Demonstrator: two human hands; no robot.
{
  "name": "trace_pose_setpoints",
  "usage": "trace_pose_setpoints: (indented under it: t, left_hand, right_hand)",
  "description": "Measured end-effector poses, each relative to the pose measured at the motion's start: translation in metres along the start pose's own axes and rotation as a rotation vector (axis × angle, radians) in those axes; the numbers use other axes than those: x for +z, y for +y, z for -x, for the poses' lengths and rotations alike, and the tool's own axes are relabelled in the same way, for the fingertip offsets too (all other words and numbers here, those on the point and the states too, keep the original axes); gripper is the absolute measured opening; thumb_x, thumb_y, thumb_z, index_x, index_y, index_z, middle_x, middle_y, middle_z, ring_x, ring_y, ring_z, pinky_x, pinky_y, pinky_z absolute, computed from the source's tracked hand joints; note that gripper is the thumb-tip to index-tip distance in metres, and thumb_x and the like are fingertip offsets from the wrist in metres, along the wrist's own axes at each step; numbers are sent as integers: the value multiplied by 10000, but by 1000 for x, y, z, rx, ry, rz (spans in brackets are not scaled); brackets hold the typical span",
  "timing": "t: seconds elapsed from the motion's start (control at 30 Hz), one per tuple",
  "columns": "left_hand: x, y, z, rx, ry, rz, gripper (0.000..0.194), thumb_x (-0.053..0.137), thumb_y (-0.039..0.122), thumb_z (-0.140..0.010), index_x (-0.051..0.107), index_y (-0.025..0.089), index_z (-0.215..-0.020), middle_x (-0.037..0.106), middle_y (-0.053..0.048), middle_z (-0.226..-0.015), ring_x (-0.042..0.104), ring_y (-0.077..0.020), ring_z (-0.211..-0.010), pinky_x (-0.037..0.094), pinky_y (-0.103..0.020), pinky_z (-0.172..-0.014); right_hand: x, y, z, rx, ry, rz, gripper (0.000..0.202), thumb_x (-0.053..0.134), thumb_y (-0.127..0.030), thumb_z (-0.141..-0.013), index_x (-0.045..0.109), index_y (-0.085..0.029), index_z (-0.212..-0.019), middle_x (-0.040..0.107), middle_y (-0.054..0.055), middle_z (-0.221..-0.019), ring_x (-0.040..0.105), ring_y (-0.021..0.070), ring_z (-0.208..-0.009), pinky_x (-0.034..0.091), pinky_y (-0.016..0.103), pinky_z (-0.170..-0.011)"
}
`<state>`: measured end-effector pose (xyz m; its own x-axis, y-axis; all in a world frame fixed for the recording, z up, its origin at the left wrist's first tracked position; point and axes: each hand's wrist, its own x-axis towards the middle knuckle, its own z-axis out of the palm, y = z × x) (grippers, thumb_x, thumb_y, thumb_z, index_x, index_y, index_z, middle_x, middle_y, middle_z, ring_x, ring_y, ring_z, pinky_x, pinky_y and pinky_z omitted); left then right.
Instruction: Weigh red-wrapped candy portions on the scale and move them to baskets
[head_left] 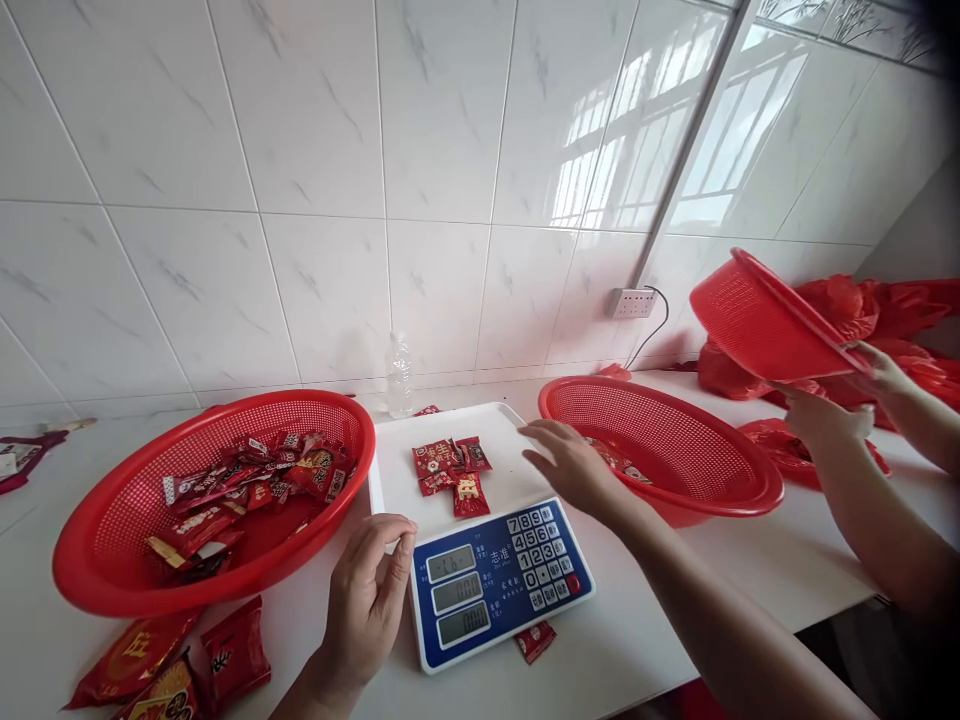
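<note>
A white and blue digital scale [499,575] stands on the white table, with several red snack packets [442,465] on its tray. By the scale's left edge is my left hand [371,580], its fingers curled and the thumb near the index finger; whether anything small is between them is hidden. My right hand [570,465] reaches over the tray's right edge, fingers apart and nothing in them. To the left, a red basket [97,555] holds many red packets. Another red basket [667,470] on the right has a few packets at its bottom.
At the right, another person's hands [832,410] tilt a red basin [765,320] near red plastic bags [900,310]. A clear bottle [400,375] stands behind the scale. Larger red packets [236,650] lie at the front left, and a small one [535,641] by the scale's front edge.
</note>
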<state>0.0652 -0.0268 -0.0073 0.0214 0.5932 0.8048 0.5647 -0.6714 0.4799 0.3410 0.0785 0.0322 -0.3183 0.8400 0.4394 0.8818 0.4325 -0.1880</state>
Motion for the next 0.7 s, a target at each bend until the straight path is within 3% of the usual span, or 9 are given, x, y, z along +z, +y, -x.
trace_pose_setpoints:
  t: [0.17, 0.3, 0.5, 0.7]
  left_hand:
    - [0, -1, -1, -20, 5, -14, 128, 491, 170, -904, 613, 205, -924, 673, -33, -841, 662, -158, -799, 555, -250, -711]
    - [0, -2, -1, -22, -2, -32, 122, 490, 181, -910, 610, 202, -913, 674, -30, -820, 661, -154, -777, 553, -245, -696]
    - [0, -2, -1, -24, 0, -27, 122, 488, 171, -912, 607, 201, -910, 666, -22, -813, 658, -143, -781, 550, -227, -699]
    - [0, 1, -2, -16, 10, -27, 125, 486, 178, -909, 609, 203, -903, 672, -25, -805, 663, -151, -769, 557, -239, -688]
  right_hand:
    - [13, -44, -14, -218, -206, -112, 372, 496, -269, -920, 566, -274, -1285, 550, 30, -1353, 452, 204, -1289, 431, 381, -1030]
    - [18, -53, -25, -264, -279, -136, 395, 460, -170, -911, 586, -285, -1268, 561, 36, -1342, 531, 180, -1215, 454, 331, -997]
    - [18, -44, -23, -147, -232, -75, 305, 436, -190, -925, 657, -231, -1130, 680, 71, -1128, 630, 226, -1031, 509, 341, -839]
    - [-8, -13, -9, 80, -78, 22, 331, 363, -300, -957, 608, -239, -1171, 685, 62, -1124, 663, 225, -913, 507, 315, -693]
